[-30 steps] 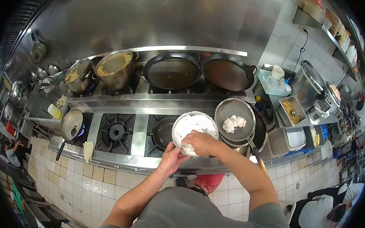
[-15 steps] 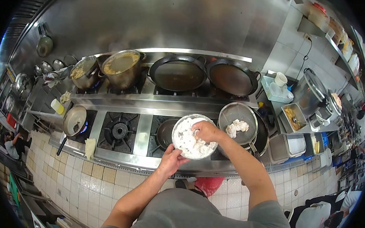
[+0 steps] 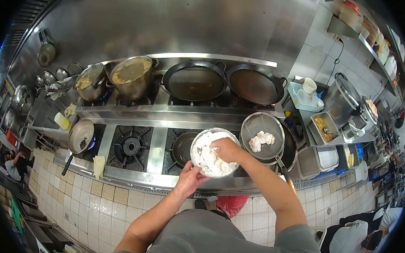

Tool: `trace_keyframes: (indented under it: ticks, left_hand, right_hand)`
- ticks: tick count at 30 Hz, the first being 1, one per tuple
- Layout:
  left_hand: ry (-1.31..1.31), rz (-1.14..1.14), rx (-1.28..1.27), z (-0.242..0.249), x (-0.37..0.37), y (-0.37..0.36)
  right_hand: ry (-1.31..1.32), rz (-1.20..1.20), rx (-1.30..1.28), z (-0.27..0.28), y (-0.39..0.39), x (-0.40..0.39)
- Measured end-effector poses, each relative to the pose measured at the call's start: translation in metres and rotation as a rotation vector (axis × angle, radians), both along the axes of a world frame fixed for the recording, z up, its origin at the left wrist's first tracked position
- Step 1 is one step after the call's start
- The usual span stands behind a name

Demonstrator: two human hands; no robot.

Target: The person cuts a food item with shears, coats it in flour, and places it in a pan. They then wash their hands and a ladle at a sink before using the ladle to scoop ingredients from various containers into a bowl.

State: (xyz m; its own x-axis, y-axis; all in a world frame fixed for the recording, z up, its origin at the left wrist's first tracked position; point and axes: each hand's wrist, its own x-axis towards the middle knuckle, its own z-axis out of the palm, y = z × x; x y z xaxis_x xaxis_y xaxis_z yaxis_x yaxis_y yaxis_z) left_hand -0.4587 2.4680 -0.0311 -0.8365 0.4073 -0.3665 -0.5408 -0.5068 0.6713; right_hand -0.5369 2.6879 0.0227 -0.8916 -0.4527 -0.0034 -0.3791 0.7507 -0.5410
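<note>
A metal bowl (image 3: 206,173) of white flour and coated pieces is held over the front of the stove. My left hand (image 3: 190,178) grips its lower left rim. Inside the bowl, my right hand (image 3: 228,150) has its fingers down in the white flour (image 3: 206,154); the fingertips and anything between them are hidden. Just right of the bowl, a round mesh strainer (image 3: 269,125) holds several white-coated pieces (image 3: 261,141) and rests over a dark pan (image 3: 291,151).
Two large pots (image 3: 132,79) and two wide dark woks (image 3: 194,82) stand along the back. A pan (image 3: 81,131) sits over a flame at left. Trays (image 3: 323,128) are at right. People (image 3: 350,239) are at lower right, another at far left.
My right hand has moved slightly down and deeper into the flour. My left hand keeps its hold on the bowl. The camera view has shifted slightly.
</note>
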Motion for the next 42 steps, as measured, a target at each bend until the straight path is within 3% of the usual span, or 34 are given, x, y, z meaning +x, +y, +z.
trace_keyframes:
  ticks: [4, 6, 9, 13, 19, 22, 28, 31, 33, 37, 40, 42]
  left_hand:
    - [0.0, 0.012, 0.009, 0.004, -0.002, -0.002]
    - [0.001, 0.013, 0.003, 0.005, -0.002, -0.001]
    - [0.002, 0.021, 0.003, 0.006, -0.003, -0.001]
    - [-0.006, 0.025, 0.024, 0.015, -0.003, 0.001]
    - [0.009, -0.005, 0.001, 0.011, -0.006, 0.015]
    - [0.01, 0.001, -0.002, 0.015, -0.007, 0.023]
    - [0.014, 0.01, -0.016, 0.008, -0.008, 0.041]
    - [0.018, 0.025, 0.007, 0.009, -0.011, 0.045]
    - [-0.008, 0.016, -0.025, 0.013, -0.014, 0.048]
    - [-0.058, -0.006, 0.032, 0.026, -0.024, 0.057]
    - [-0.054, -0.008, -0.034, 0.012, -0.029, 0.052]
    - [-0.04, -0.004, -0.053, 0.016, -0.026, 0.043]
  right_hand:
    - [-0.018, -0.088, -0.051, 0.031, 0.008, -0.003]
    - [0.175, -0.019, 0.082, 0.027, 0.013, -0.007]
    - [0.242, 0.125, 0.294, 0.026, 0.014, 0.006]
    - [0.249, 0.125, 0.355, 0.017, 0.01, 0.028]
    - [0.248, -0.035, 0.2, 0.008, 0.039, -0.002]
    - [0.231, -0.011, 0.287, 0.032, 0.041, 0.018]
    - [0.196, -0.002, 0.282, -0.009, 0.048, 0.011]
    - [0.167, -0.055, 0.092, -0.002, 0.058, 0.003]
    - [0.238, -0.169, -0.176, 0.015, 0.066, 0.007]
    - [0.257, -0.231, -0.255, 0.049, 0.097, 0.005]
    - [0.322, -0.326, -0.206, 0.064, 0.137, 0.011]
    - [0.292, -0.377, 0.036, 0.038, 0.179, -0.001]
